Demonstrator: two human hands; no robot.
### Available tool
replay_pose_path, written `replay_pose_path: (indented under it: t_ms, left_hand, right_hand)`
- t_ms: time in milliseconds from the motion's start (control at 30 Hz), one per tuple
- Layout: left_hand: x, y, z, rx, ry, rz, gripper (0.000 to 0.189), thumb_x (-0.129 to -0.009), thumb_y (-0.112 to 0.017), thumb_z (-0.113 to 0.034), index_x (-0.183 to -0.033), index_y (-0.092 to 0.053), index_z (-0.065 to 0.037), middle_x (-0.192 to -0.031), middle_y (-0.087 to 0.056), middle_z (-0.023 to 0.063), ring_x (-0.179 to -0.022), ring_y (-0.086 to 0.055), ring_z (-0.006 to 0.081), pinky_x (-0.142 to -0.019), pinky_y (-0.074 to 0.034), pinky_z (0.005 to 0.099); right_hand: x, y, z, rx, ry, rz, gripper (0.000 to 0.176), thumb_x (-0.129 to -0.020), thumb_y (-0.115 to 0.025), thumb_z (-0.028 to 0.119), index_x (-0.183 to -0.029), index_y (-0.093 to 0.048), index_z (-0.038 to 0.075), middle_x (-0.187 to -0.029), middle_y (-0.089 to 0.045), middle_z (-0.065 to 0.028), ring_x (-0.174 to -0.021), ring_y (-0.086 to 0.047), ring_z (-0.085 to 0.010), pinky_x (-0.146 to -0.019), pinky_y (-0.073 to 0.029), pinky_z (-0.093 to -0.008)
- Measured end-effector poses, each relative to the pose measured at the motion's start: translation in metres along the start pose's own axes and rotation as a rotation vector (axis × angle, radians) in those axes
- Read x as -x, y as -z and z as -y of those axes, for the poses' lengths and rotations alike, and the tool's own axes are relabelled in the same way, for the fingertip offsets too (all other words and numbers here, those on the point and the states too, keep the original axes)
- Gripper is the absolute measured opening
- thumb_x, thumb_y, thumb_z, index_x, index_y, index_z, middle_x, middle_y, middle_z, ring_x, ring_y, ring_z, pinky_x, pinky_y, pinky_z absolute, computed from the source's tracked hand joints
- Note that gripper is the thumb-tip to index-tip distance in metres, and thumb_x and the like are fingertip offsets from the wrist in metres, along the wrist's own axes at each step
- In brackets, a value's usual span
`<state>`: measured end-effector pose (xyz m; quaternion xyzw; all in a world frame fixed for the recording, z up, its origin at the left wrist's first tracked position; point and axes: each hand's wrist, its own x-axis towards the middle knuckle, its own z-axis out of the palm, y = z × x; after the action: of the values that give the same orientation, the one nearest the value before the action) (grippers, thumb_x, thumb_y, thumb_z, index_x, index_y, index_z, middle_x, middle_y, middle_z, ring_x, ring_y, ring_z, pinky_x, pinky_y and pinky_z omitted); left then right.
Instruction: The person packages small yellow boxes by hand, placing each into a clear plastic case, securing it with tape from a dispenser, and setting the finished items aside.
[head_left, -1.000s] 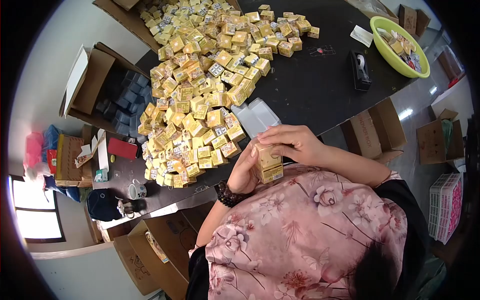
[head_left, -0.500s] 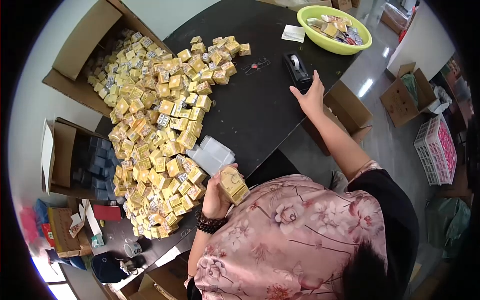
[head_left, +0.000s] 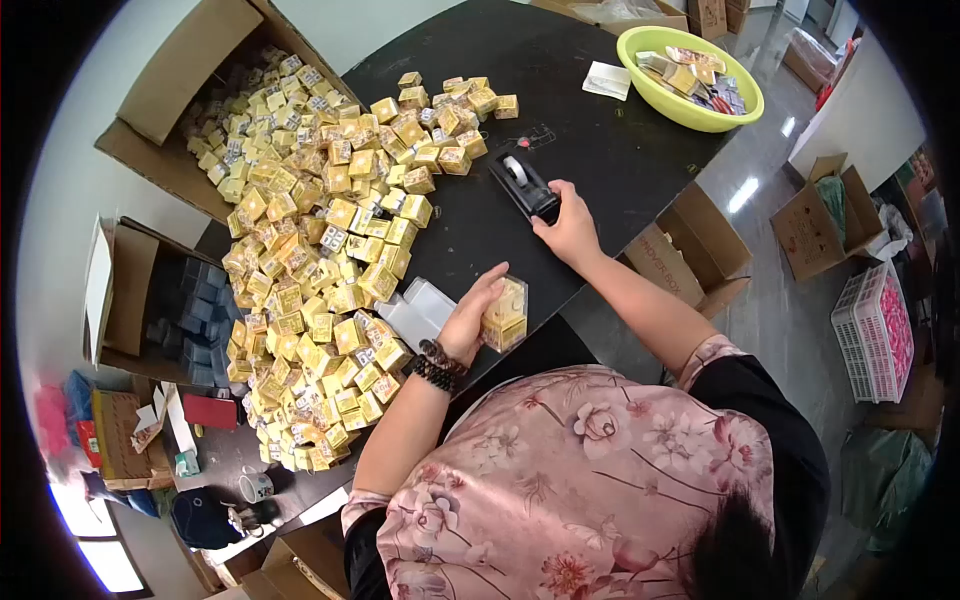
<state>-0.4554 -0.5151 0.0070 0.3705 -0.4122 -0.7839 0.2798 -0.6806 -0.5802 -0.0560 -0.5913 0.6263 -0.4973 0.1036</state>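
My left hand (head_left: 472, 318), with dark beads at its wrist, holds a clear box (head_left: 506, 315) with yellow contents at the table's front edge. Clear empty plastic containers (head_left: 417, 312) lie just to its left. My right hand (head_left: 568, 226) grips the near end of a black tape dispenser (head_left: 525, 187), which carries a roll of tape, on the dark table (head_left: 480, 225). A large heap of small yellow boxes (head_left: 330, 270) covers the table's left part.
A cardboard box (head_left: 185, 85) spills yellow boxes at the back left; another (head_left: 130, 290) holds clear containers. A green basin (head_left: 690, 112) and white paper (head_left: 606, 81) are at the back right. An open carton (head_left: 690, 250) stands beyond the table edge.
My right hand has closed on the tape dispenser, which has moved left and nearer. My left hand has moved right and up with the clear box.
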Motion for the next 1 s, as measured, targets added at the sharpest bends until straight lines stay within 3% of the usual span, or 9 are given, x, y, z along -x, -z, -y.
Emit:
replay_pose_path:
  t_ms: [267,367,467,500,567,667,800,867,1000]
  left_hand:
    - [-0.039,0.033,-0.006,0.145,-0.03,-0.136,0.046,-0.098,-0.043,-0.032,-0.14,-0.041,-0.012,-0.112,-0.06,0.0023,-0.096,-0.061,0.0143,-0.079,-0.054,0.0326]
    - [-0.037,0.043,-0.003,0.185,-0.033,-0.111,0.046,-0.098,-0.044,-0.038,-0.135,-0.046,-0.011,-0.111,-0.061,0.0024,-0.095,-0.062,0.0148,-0.078,-0.054,0.0336]
    - [-0.032,0.037,-0.01,0.204,0.007,-0.073,0.044,-0.097,-0.043,-0.042,-0.13,-0.051,-0.013,-0.107,-0.062,0.0014,-0.092,-0.063,0.0157,-0.075,-0.055,0.0351]
    - [-0.03,0.036,-0.013,0.214,0.057,-0.07,0.044,-0.097,-0.043,-0.044,-0.128,-0.052,-0.014,-0.103,-0.063,0.0009,-0.088,-0.064,0.0163,-0.071,-0.055,0.0355]
    - [-0.028,0.033,-0.017,0.224,0.104,-0.065,0.044,-0.096,-0.043,-0.046,-0.126,-0.054,-0.015,-0.1,-0.064,0.0005,-0.083,-0.065,0.017,-0.067,-0.055,0.0358]
    - [-0.028,0.033,-0.018,0.21,0.143,-0.053,0.045,-0.095,-0.042,-0.051,-0.123,-0.055,-0.019,-0.093,-0.065,-0.0004,-0.075,-0.065,0.0178,-0.06,-0.053,0.0361]
    - [-0.03,0.032,-0.014,0.192,0.132,-0.111,0.045,-0.094,-0.042,-0.055,-0.122,-0.055,-0.023,-0.092,-0.065,-0.001,-0.072,-0.065,0.0178,-0.056,-0.052,0.0372]
    - [-0.028,0.03,-0.017,0.175,0.132,-0.123,0.044,-0.094,-0.042,-0.055,-0.122,-0.055,-0.024,-0.092,-0.065,-0.0013,-0.072,-0.065,0.0178,-0.056,-0.052,0.0376]
    - [-0.027,0.027,-0.011,0.211,0.062,-0.157,0.045,-0.096,-0.045,-0.048,-0.127,-0.053,-0.017,-0.099,-0.064,0.0011,-0.085,-0.065,0.018,-0.066,-0.055,0.0361]
  right_hand:
    - [0.019,-0.025,0.038,-0.079,0.087,0.25,0.048,-0.071,-0.08,0.017,-0.109,-0.053,0.005,-0.104,-0.056,-0.0145,-0.097,-0.059,-0.0299,-0.085,-0.047,-0.0367]
    - [0.005,-0.025,0.036,-0.271,-0.191,0.548,0.027,-0.08,-0.075,0.024,-0.097,-0.066,0.004,-0.103,-0.053,-0.008,-0.089,-0.057,-0.0178,-0.08,-0.047,-0.0302]
    - [-0.021,-0.024,0.031,-0.536,-0.558,0.851,0.012,-0.086,-0.07,0.022,-0.091,-0.07,0.011,-0.096,-0.061,0.0008,-0.089,-0.055,-0.0094,-0.078,-0.044,-0.0275]
    - [-0.024,-0.025,0.033,-0.535,-0.555,0.853,0.012,-0.086,-0.07,0.022,-0.091,-0.07,0.011,-0.096,-0.061,0.0008,-0.089,-0.055,-0.0094,-0.078,-0.044,-0.0275]
    - [-0.029,-0.024,0.037,-0.626,-0.849,0.87,0.007,-0.087,-0.068,0.021,-0.09,-0.07,0.015,-0.09,-0.064,0.0056,-0.089,-0.055,-0.0065,-0.079,-0.043,-0.0277]
    - [-0.016,-0.017,0.052,-0.709,-0.895,0.72,0.006,-0.088,-0.067,0.02,-0.089,-0.069,0.014,-0.09,-0.065,0.0063,-0.085,-0.056,-0.007,-0.08,-0.043,-0.0286]
    - [0.0,0.002,0.064,-0.813,-0.841,0.605,0.006,-0.088,-0.067,0.018,-0.089,-0.068,0.012,-0.087,-0.064,0.0047,-0.082,-0.058,-0.0083,-0.079,-0.045,-0.0281]
    - [0.013,-0.003,0.047,-0.648,-0.706,0.65,0.007,-0.088,-0.066,0.016,-0.09,-0.067,0.009,-0.087,-0.064,0.0024,-0.087,-0.059,-0.0093,-0.078,-0.047,-0.0281]
    - [0.037,-0.028,0.005,-0.586,-0.593,0.613,0.008,-0.089,-0.063,0.014,-0.088,-0.064,0.007,-0.087,-0.064,0.0002,-0.089,-0.059,-0.0098,-0.079,-0.048,-0.028]
